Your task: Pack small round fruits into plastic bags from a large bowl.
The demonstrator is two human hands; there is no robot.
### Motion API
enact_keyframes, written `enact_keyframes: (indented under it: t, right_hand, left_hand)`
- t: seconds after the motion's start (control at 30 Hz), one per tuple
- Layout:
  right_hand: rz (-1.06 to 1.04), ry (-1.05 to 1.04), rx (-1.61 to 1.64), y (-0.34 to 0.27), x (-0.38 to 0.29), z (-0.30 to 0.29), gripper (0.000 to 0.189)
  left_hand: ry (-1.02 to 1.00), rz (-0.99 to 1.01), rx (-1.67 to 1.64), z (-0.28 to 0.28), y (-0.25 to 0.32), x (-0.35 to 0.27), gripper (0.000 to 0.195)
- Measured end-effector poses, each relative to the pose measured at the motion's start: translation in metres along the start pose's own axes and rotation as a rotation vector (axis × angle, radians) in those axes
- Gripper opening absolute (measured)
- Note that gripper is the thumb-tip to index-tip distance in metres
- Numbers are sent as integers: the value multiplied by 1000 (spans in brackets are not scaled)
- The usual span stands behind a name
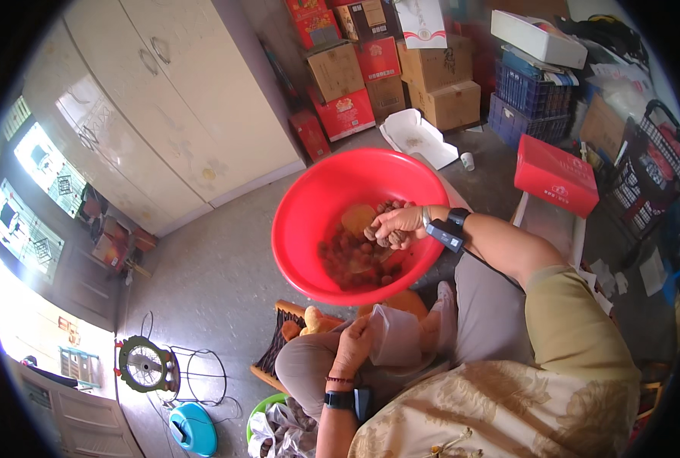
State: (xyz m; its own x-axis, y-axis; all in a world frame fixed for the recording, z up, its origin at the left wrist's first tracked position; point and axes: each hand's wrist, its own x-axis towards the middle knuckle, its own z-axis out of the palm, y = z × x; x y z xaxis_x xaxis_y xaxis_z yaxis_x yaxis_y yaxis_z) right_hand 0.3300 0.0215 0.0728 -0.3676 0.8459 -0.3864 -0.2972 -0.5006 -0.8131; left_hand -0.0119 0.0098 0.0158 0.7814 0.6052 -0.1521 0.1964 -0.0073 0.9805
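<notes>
My right hand is inside a large red plastic basin, its fingers closed around several brown walnuts. Below it, more walnuts lie heaped on the basin's bottom, somewhat blurred. On the near side of the basin, over my lap, my left hand grips the rim of a translucent plastic bag or container. What this holds inside cannot be seen. Both wrists wear dark straps with small devices.
A wooden stool with dark cords stands left of my knee. Beyond it are a green basin with plastic bags, a blue basin and a wire stand. A white foam tray, paper cup and stacked cartons are beyond the red basin.
</notes>
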Motion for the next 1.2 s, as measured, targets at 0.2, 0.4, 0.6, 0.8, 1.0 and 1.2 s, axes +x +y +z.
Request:
enact_keyframes:
  t: [0.2,0.4,0.6,0.8,1.0,1.2]
  right_hand:
    - [-304,36,298,-32,-27,62,13]
    - [-307,243,251,-25,-22,65,37]
    - [-226,272,-20,-11,-12,63,36]
    - [-124,80,-445,5,-12,117,31]
    - [-108,-140,-996,55,1,120,32]
    - [-157,-138,-1304,54,-6,129,30]
  left_hand:
    - [0,41,87,0,6,-2,27]
    - [-22,-12,48,1,6,-2,26]
    - [38,-20,82,-3,-9,5,26]
    - [239,146,263,-1,-18,6,24]
    - [146,24,151,0,-7,4,25]
    - [172,-43,55,2,7,-3,26]
